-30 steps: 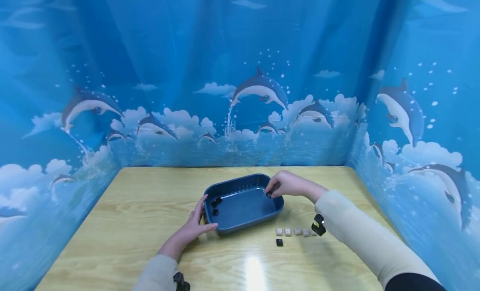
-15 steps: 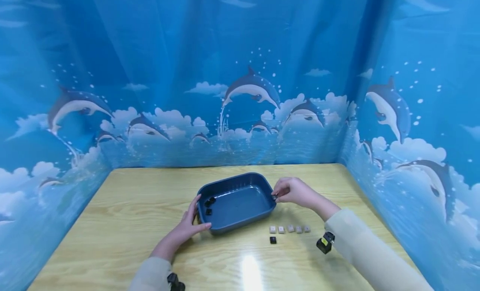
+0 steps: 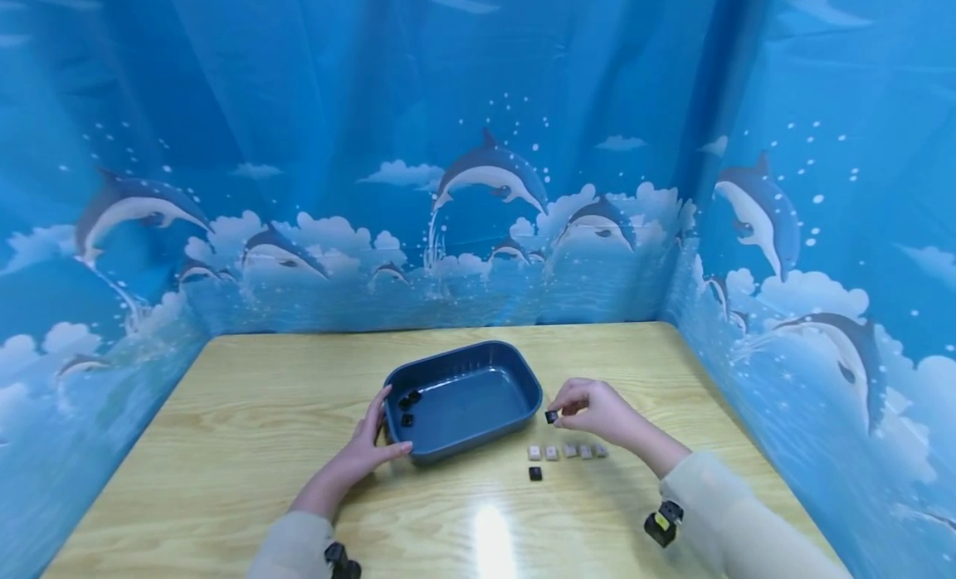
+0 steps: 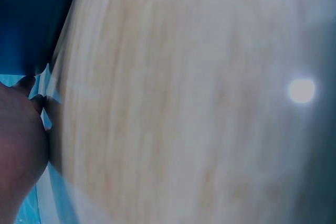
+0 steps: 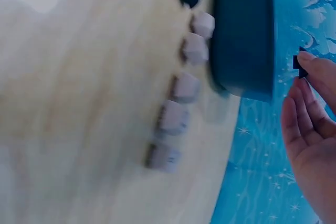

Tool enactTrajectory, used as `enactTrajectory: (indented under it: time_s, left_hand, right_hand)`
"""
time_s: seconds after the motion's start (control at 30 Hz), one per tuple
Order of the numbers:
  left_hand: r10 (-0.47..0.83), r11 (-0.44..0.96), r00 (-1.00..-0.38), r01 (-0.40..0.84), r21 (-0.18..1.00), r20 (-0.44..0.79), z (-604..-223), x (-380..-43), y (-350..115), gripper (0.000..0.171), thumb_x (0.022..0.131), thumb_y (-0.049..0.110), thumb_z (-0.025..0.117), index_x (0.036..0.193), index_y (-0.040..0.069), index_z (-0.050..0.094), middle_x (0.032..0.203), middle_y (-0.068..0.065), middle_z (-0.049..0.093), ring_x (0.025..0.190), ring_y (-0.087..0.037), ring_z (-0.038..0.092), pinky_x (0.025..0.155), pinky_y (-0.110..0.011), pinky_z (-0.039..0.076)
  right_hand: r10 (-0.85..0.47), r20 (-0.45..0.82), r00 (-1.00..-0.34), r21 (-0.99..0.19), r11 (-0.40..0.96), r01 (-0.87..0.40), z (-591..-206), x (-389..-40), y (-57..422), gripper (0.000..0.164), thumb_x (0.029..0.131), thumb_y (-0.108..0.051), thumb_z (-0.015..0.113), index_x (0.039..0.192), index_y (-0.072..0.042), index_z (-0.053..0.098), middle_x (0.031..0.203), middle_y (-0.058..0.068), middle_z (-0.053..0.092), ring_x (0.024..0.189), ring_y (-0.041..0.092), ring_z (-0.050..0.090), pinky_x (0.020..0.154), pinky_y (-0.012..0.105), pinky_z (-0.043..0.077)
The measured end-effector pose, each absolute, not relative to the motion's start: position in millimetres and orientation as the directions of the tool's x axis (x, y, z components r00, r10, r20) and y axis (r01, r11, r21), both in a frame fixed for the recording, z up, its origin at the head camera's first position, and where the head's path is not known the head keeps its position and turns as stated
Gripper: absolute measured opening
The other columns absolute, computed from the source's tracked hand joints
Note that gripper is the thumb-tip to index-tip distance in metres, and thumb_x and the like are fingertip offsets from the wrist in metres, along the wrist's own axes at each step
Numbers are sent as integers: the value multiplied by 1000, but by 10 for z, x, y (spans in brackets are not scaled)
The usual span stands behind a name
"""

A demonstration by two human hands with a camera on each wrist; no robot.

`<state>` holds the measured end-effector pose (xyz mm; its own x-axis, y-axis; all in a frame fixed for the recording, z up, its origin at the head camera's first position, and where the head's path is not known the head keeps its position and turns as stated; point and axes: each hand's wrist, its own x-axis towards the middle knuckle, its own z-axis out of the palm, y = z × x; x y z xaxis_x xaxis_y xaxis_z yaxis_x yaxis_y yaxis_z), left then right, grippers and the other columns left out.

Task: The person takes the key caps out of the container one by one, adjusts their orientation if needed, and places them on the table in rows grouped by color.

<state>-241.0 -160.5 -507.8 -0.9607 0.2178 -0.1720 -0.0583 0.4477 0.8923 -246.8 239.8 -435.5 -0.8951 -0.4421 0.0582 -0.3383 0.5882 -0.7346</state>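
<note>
A person at a pale wood-grain tabletop [image 3: 284, 413] grips a dark-blue tray [image 3: 466, 405] w/ the L hand [image 3: 354, 454] and pinches a small black key [image 3: 552, 416] in the R hand [image 3: 597, 409]. The L hand is spread wide round the tray's near-L corner, fingers along its short L end, thumb on the near long side; in the L-wrist view only part of that hand shows, by the tray wall.

The R hand is nearly closed, thumb and fingertips meeting on the key, the other fingers bent alongside. The pinched key is just off the tray's R end, apart from it, approx. midway b/w the tabletop's far edge and the pic's bottom.

The tray sits near mid-tabletop, set at a slight angle, its R end turned toward the far edge. At least three black keys [image 3: 407, 420] lie in its L end, close together. Off its near-R corner, five pale keys [image 3: 570, 451] stand in a row roughly parallel to the tabletop's far edge; one loose black key [image 3: 535, 474] lies just below the row's L end, i.e. on the person's side. Markings on the pale keys are too blurred to read. Light sleeves [image 3: 739, 517] cover both forearms; behind the far edge hangs a blue dolphin-print backdrop [image 3: 463, 90].
</note>
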Motion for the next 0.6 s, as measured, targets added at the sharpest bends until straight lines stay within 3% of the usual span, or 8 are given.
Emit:
enactTrajectory:
  time_s: [0.27, 0.6]
  left_hand:
    - [205, 461, -962, -68, 885, -181, -5087, -2408, -1596, 108, 82, 37, 79, 156, 34, 0, 159, -24, 8, 144, -44, 9, 110, -66, 6]
    - [202, 457, -963, -69, 887, -178, -5096, -2422, -1591, 107, 82, 38, 78, 157, 32, 1, 159, -24, 8, 144, -43, 9, 111, -65, 5]
  right_hand:
    - [-405, 64, -912, -734, 600, -318, -4548, -2274, 2412, 18, 79, -2, 77, 96, -8, 77, 87, -5, 63, 77, 13, 55, 65, 25, 50]
    - [-458, 119, -881, -693, 598, -404, -4743, -2147, 2390, 17, 73, 2, 80, 88, -6, 76, 80, -6, 63, 71, 9, 58, 63, 23, 52]
